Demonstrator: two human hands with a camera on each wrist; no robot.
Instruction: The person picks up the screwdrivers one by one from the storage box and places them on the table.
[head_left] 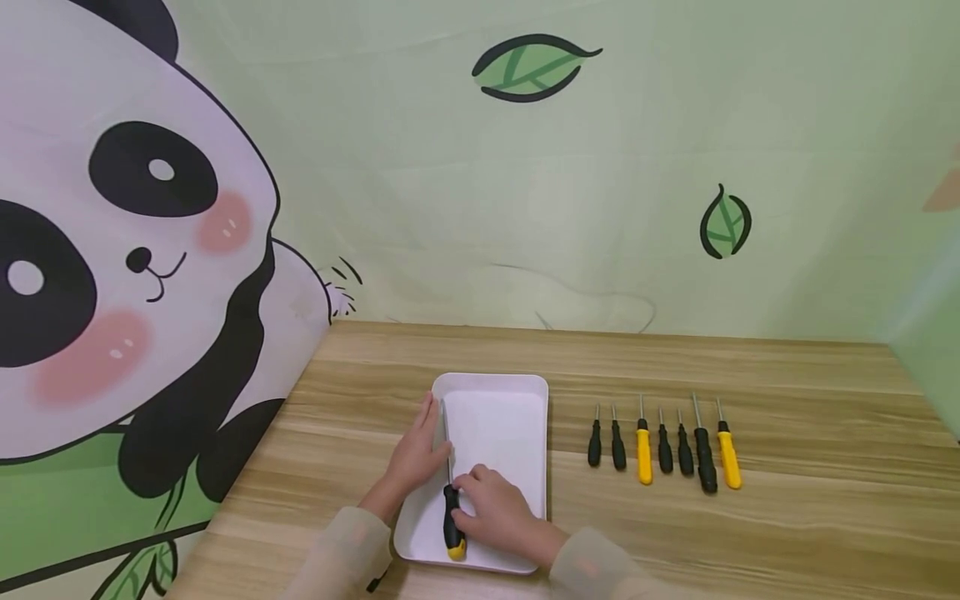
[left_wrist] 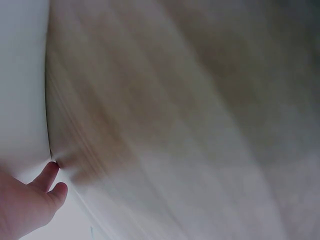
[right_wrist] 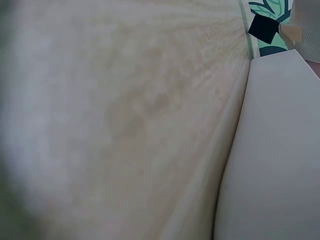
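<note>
A white rectangular tray point(head_left: 517, 408) lies on the wooden table, with a long screwdriver point(head_left: 451, 521) along its left side. That screwdriver has a black handle with a yellow end, and its shaft points away from me. My left hand point(head_left: 415, 450) lies at the tray's left rim, fingers extended, thumb close to the shaft. In the left wrist view, two fingertips point(left_wrist: 60, 190) show by the tray's edge. Over the tray, my right hand point(head_left: 498, 508) has its thumb and fingertips against the handle's right side, fingers loosely bent. The right wrist view shows the tray's outer wall point(right_wrist: 275, 150), without the fingers.
Right of the tray, several screwdrivers stand in a row, shafts pointing away; some handles are black point(head_left: 705, 462), others yellow point(head_left: 729, 462). A fabric backdrop point(head_left: 637, 167) with a panda print rises behind and left of the table point(head_left: 810, 400).
</note>
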